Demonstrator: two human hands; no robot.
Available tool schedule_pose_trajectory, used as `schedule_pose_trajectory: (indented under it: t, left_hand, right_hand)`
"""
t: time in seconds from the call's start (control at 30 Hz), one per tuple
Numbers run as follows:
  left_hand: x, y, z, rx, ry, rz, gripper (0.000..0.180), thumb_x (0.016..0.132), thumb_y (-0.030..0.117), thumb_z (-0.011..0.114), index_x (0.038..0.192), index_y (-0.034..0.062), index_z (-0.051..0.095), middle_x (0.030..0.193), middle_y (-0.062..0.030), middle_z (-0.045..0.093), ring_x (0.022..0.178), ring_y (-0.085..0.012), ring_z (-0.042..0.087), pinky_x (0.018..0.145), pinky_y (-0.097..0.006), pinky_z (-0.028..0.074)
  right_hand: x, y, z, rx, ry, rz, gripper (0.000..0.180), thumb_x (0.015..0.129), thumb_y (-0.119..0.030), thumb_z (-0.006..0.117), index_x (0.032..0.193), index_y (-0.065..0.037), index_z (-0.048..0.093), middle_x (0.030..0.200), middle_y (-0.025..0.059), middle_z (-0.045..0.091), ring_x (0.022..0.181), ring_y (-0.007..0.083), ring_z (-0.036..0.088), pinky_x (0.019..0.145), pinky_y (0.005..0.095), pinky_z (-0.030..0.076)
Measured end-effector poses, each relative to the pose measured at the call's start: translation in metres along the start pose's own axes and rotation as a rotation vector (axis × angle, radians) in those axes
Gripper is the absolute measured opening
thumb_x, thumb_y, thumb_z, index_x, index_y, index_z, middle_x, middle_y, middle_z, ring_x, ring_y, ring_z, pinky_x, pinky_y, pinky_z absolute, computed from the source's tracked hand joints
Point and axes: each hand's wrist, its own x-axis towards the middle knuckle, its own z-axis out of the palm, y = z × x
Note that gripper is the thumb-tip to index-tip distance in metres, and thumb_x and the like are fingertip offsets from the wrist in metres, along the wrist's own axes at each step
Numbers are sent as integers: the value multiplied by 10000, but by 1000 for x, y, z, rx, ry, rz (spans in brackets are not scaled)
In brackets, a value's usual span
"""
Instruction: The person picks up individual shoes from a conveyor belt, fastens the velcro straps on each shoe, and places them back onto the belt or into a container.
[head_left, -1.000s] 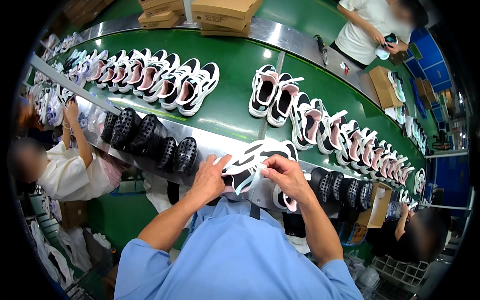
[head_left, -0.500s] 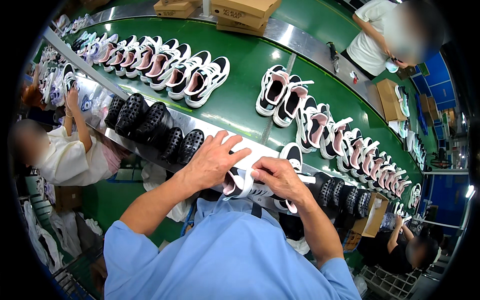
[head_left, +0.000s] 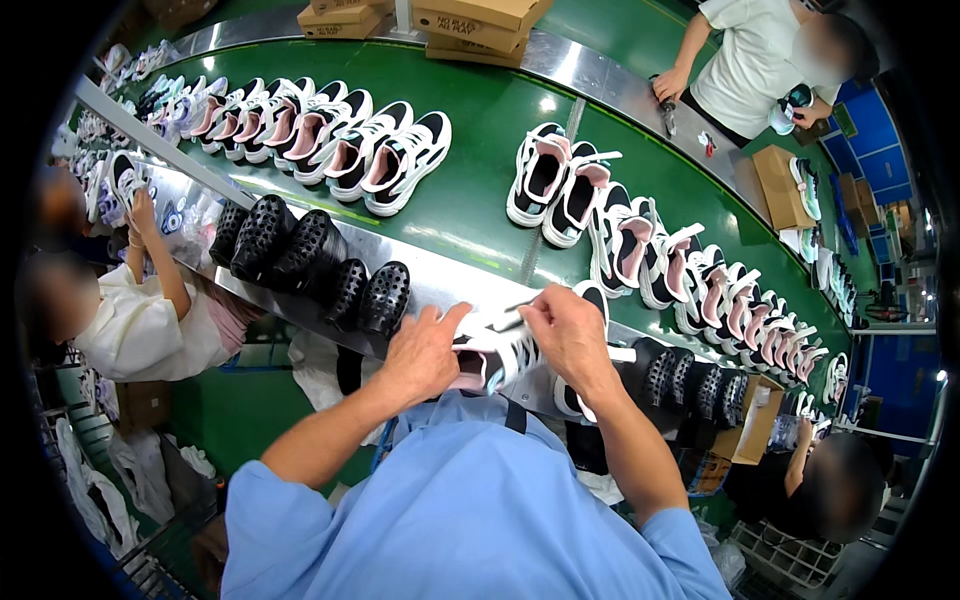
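In front of my body a white and black sneaker (head_left: 508, 362) with a pink lining lies on its side on the metal ledge. My left hand (head_left: 425, 352) grips it around the collar, thumb raised and part of the fingers hidden. Thumb and forefinger of my right hand (head_left: 568, 335) pinch a white strap (head_left: 512, 322) above the shoe, smeared by motion. Another sneaker (head_left: 592, 296) stands just beyond my right hand, partly covered by it.
Rows of sneakers (head_left: 408, 160) stand on the green conveyor (head_left: 480, 110). Black perforated shoe forms (head_left: 385, 298) line the ledge on both sides. Cardboard boxes (head_left: 470, 25) sit across the belt. Co-workers (head_left: 150, 310) are at left, far right and near right.
My right hand has lifted slightly up, pulling the strap away from the shoe. My left hand has dropped lower, its spread fingers drawn in. The far-right co-worker has reached to a tool on the ledge.
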Motion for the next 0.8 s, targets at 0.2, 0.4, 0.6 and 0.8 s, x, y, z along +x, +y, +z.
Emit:
schedule_pose_trajectory:
  t: [0.2, 0.4, 0.6, 0.8]
  left_hand:
    - [39, -50, 99, -335, -53, -268, 527, 939, 204, 600, 1452, 116, 518, 1202, -313, 673, 1112, -528, 651, 981, -573, 512]
    - [42, -36, 123, -373, -19, -296, 508, 934, 225, 648, 1406, 83, 528, 1135, -330, 702, 1072, -531, 668, 960, -592, 503]
    - [31, -19, 102, -231, 242, -115, 444, 899, 169, 746, 1306, 79, 595, 1021, -180, 664, 981, -442, 655, 838, -544, 519]
    - [43, -11, 86, 160, 536, 459, 191, 812, 94, 762, 996, 73, 716, 916, -104, 629, 878, -337, 639, 750, -451, 510]
  right_hand:
    - [-39, 5, 41, 53, -199, 127, 365, 850, -207, 808, 1090, -21, 605, 968, 138, 658, 834, 303, 678, 719, 408, 552]
    - [-46, 45, 95, -193, -20, -110, 246, 893, -165, 759, 1043, -43, 606, 986, 130, 629, 882, 336, 673, 712, 448, 560]
    - [-61, 56, 95, -140, 42, -105, 320, 878, -213, 807, 1050, -46, 595, 956, 135, 616, 837, 348, 663, 699, 458, 558]
    - [-69, 63, 121, 144, -77, 432, 321, 880, -180, 765, 944, 37, 537, 760, 186, 697, 730, 349, 752, 651, 442, 581]
